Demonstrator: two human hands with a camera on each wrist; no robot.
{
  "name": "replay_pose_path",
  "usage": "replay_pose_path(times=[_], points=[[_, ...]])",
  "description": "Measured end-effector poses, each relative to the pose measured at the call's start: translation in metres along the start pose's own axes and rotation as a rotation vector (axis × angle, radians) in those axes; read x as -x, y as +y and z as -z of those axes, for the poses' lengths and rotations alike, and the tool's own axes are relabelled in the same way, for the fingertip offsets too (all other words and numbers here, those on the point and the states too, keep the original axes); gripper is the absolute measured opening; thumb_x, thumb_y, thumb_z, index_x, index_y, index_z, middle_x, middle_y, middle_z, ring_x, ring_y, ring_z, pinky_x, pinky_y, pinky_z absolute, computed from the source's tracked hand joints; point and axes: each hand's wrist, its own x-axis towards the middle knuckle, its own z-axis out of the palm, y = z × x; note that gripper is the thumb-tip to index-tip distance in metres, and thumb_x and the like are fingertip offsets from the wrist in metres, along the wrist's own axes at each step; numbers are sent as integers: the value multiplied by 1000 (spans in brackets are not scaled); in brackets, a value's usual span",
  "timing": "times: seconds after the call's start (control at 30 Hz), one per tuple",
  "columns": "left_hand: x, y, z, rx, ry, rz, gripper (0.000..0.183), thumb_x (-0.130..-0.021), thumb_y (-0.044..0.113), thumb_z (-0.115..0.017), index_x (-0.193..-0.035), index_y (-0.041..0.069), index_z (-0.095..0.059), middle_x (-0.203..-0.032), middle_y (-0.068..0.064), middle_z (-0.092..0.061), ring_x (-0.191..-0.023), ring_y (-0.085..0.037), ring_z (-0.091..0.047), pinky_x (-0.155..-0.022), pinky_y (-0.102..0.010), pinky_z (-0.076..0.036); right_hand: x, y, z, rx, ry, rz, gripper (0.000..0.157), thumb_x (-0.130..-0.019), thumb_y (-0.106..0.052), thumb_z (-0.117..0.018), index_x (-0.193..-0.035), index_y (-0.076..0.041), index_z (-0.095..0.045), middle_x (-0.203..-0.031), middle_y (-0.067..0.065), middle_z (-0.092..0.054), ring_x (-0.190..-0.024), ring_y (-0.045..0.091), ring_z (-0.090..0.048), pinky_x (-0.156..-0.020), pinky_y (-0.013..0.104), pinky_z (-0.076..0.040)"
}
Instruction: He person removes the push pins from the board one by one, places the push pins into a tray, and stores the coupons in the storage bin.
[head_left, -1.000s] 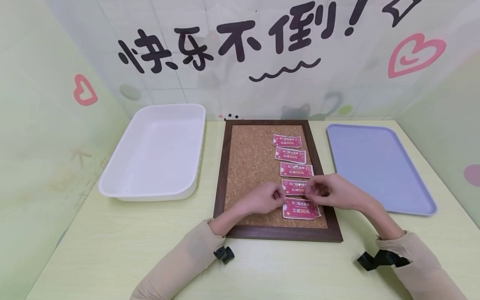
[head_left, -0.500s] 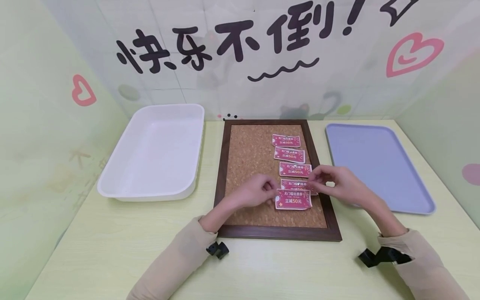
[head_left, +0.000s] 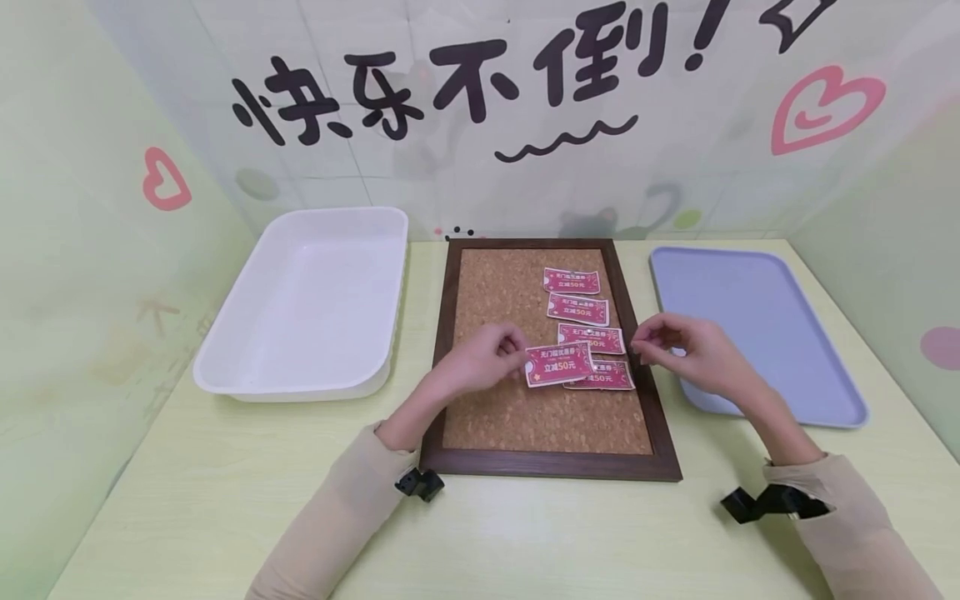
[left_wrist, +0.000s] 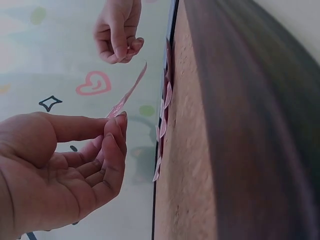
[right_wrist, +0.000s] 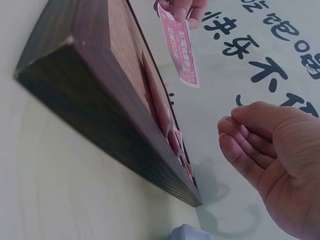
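My left hand (head_left: 483, 357) pinches one end of a pink paper coupon (head_left: 557, 365) between thumb and fingers. Held above the corkboard (head_left: 495, 300), this coupon overlaps two others in the head view. Edge-on in the left wrist view, the paper (left_wrist: 131, 90) stands off the board's face. To the right, my right hand (head_left: 693, 350) hovers over the frame's right side, thumb and fingertips drawn together. I cannot tell whether something tiny sits between those tips. Several matching coupons, among them the top coupon (head_left: 572, 281), form a column on the board's right half, with small pins on them.
A deep white tray (head_left: 292, 385) stands left of the board, and a flat lavender tray (head_left: 757, 333) lies on the right. The board's dark wooden frame (head_left: 551, 464) rises around the cork. Printed walls enclose the pale table (head_left: 480, 542) on three sides.
The lowest coupon has come off its place and moved up and left with my left hand. My right hand has drawn away from the coupons, up and to the right.
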Motion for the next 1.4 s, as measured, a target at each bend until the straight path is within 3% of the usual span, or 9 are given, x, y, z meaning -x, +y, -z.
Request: replay_pose_path(times=[0.33,0.43,0.57,0.9,1.13,1.4], points=[[3,-4,24,11,103,41,9,-101,9,-62,-102,0,-65,-83,-8,-66,-83,-33,-69,-61,-28,-51,2,12,12,20,79,-29,15,-89,13,-68,-99,1,-67,-81,12,-70,-69,15,-68,-66,15,-53],[4,-6,31,38,118,42,8,-101,6,-60,-100,-1,-63,-81,-9,-67,-83,-34,-70,-65,-33,-55,4,15,17,26,101,-65,13,-89,12,-68,-99,3,-67,-82,13,-70,-70,11,-68,-67,14,-53],[7,-8,41,63,135,33,7,-101,4,-58,-99,-2,-61,-81,-10,-68,-83,-36,-71,-64,-31,-54,6,20,25,30,124,-101,12,-90,11,-68,-100,5,-66,-81,12,-70,-72,5,-67,-68,12,-52],[16,-22,67,131,214,36,7,-101,2,-57,-103,-5,-58,-89,-16,-67,-88,-41,-69,-63,-27,-50,13,41,46,-1,186,-156,11,-91,13,-65,-102,10,-64,-82,6,-71,-71,4,-67,-66,11,-51],[26,-38,85,132,277,70,10,-100,3,-59,-105,-6,-57,-92,-18,-67,-87,-38,-69,-79,-45,-58,16,54,58,-24,235,-196,11,-92,13,-63,-102,14,-61,-82,-5,-71,-70,2,-67,-66,10,-50],[39,-56,105,145,384,100,14,-100,3,-59,-107,-8,-54,-93,-19,-65,-78,-20,-67,-70,-26,-56,19,65,68,-5,269,-232,10,-94,11,-61,-103,15,-60,-82,-13,-70,-70,-2,-67,-66,9,-49]])
